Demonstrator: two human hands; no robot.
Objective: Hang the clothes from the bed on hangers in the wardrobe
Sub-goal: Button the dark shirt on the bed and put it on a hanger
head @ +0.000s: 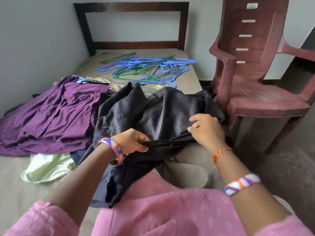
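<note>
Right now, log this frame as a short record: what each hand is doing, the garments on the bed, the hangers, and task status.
left hand: pinches a bunched edge of the black garment
right hand: on the black garment, fingers curled; grip unclear
other clothes: purple garment and pale green garment, lying on the bed
hangers: blue and green, loose pile near the headboard
beside bed: maroon chair
wardrobe: not in view
status: no garment on a hanger yet
</note>
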